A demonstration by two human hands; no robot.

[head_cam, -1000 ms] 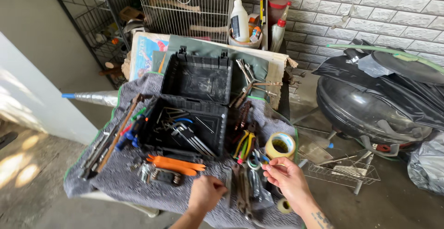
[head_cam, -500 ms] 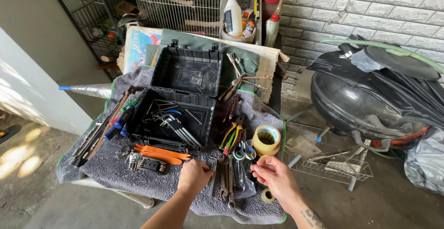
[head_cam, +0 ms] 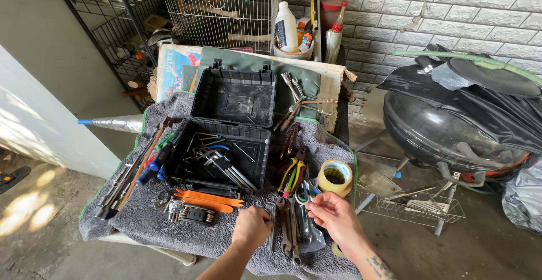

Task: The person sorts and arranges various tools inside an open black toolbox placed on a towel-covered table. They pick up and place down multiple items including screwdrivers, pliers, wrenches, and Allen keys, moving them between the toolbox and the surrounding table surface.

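Note:
My left hand [head_cam: 252, 227] is closed around a flat metal wrench [head_cam: 272, 229] lying on the grey towel [head_cam: 135, 223] near the front edge. My right hand [head_cam: 334, 216] hovers over a pile of spanners [head_cam: 291, 235] and a clear plastic bag, thumb and fingers pinching a small item too small to identify. Orange pry levers [head_cam: 208, 199] and a folding multi-tool [head_cam: 191, 214] lie just left of my left hand. An open black tool case [head_cam: 226, 144] with hex keys sits behind them.
Yellow-handled pliers [head_cam: 293, 174] and a tape roll [head_cam: 335, 177] lie behind my right hand. Long tools [head_cam: 132, 172] rest on the towel's left side. A black kettle grill [head_cam: 446, 133], wire rack [head_cam: 418, 206] and bags stand right. Bottles and wire cages line the back wall.
The view shifted slightly. My left hand stays closed on the wrench at the towel's front. My right hand has stayed over the spanner pile, fingers pinched.

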